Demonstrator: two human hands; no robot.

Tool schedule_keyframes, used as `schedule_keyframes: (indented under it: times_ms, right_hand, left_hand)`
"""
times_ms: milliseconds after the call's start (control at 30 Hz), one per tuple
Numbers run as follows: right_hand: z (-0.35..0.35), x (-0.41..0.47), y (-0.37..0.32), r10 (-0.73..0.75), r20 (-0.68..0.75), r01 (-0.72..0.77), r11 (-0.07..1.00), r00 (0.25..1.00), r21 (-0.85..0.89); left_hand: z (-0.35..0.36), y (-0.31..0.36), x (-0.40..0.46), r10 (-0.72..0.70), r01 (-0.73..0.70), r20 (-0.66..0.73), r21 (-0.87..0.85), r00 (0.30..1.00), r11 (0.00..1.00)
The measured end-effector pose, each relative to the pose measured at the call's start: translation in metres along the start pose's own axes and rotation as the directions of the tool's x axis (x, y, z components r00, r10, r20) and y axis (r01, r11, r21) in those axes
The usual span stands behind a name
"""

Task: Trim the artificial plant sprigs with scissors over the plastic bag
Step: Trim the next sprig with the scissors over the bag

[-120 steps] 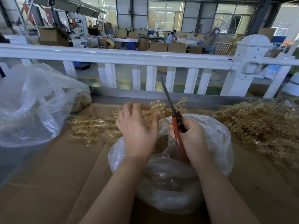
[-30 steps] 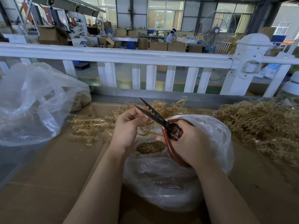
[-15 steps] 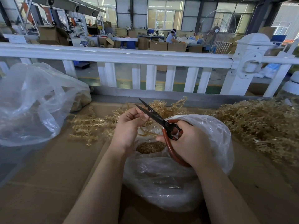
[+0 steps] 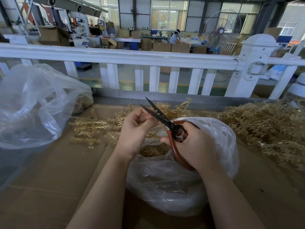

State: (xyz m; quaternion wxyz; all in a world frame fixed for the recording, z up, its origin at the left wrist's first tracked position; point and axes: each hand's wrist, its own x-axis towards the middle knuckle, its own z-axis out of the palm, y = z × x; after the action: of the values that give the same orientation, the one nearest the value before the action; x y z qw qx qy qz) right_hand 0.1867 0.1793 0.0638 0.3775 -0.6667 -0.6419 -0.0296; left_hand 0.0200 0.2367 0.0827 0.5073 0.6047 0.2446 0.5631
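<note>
Over the bag (image 4: 219, 142), left hand (image 4: 135, 131) pinches a sprig (image 4: 152, 135); right hand (image 4: 196, 146) grips parted scissors (image 4: 166, 121). Cut pending: blades must close.

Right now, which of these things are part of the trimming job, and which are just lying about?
In the job:
- scissors, blades open, held in the right hand
- sprig, pinched in the left hand
- bag under the hands, cuttings inside
- sprig pile on the right
- loose sprigs on the left

Lying about:
- big bag, far left
- white fence
- fan and boxes beyond
</note>
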Motion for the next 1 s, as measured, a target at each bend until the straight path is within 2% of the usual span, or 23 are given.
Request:
schedule_keyframes:
  times_ms: [167,400,633,1000]
  right_hand:
    - [-0.0009,-0.0003,0.0000,-0.001,0.008,0.001,0.999,1.000,0.034]
    - [-0.0019,0.0011,-0.0003,-0.014,0.002,0.014,1.000,1.000,0.026]
    - [-0.0041,0.0021,0.0002,-0.017,-0.007,0.018,0.999,1.000,0.046]
    - [0.0009,0.0002,0.0034,-0.023,0.023,0.022,0.997,0.999,0.070]
  left_hand:
    - [-0.0015,-0.0027,0.0002,0.009,-0.009,-0.014,0.047,1.000,0.999]
    - [-0.0027,-0.0038,0.0017,-0.045,0.044,-0.019,-0.021,0.999,0.999]
    - [0.0000,-0.0065,0.0024,-0.002,-0.004,0.048,0.131,0.999,0.991]
    - [-0.0006,-0.0081,0.0036,-0.011,0.007,0.078,0.046,0.997,0.999]
